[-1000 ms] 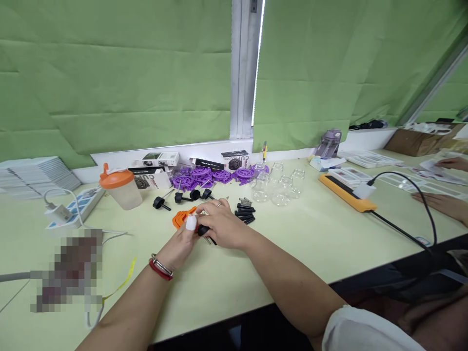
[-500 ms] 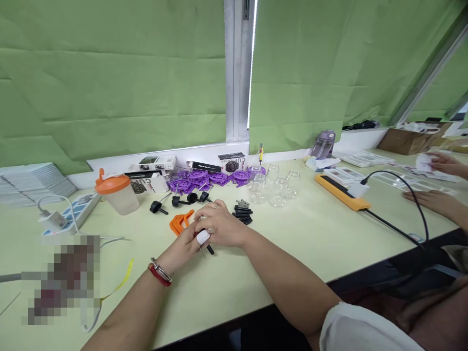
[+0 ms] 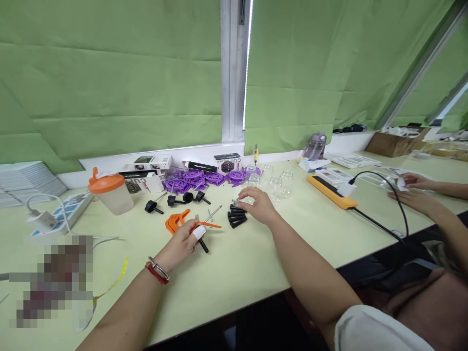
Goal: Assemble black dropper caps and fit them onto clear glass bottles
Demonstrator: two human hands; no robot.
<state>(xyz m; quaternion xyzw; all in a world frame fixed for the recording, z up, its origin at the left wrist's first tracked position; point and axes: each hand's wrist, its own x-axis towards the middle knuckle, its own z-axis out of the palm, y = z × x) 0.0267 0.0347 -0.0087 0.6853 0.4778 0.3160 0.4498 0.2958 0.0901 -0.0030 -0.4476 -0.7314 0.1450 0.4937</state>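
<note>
My left hand (image 3: 185, 241) is closed around an orange plastic handle (image 3: 210, 225), with a black rod (image 3: 202, 245) and a thin metal rod (image 3: 217, 212) showing past the fingers. How these parts join is hidden by the hand. My right hand (image 3: 258, 204) pinches at the small metal springs (image 3: 236, 201), thumb and forefinger around one of them. Right below it lie several black tapered tubes (image 3: 237, 217). More orange handles (image 3: 174, 222) rest just beyond my left hand, and loose screws (image 3: 211, 216) lie beside them.
Black round caps with stems (image 3: 153, 207) lie farther back, before purple plastic pieces (image 3: 193, 180) and printed boxes (image 3: 146, 181). Clear cups (image 3: 274, 185) stand right of these. An orange-lidded shaker (image 3: 111, 192) is left; a yellow power strip (image 3: 329, 195) and another person's hands (image 3: 409, 195) are right.
My right hand has left my left hand and moved right to the springs. The left hand keeps its hold, and the orange handle now shows. The camera view has shifted slightly.
</note>
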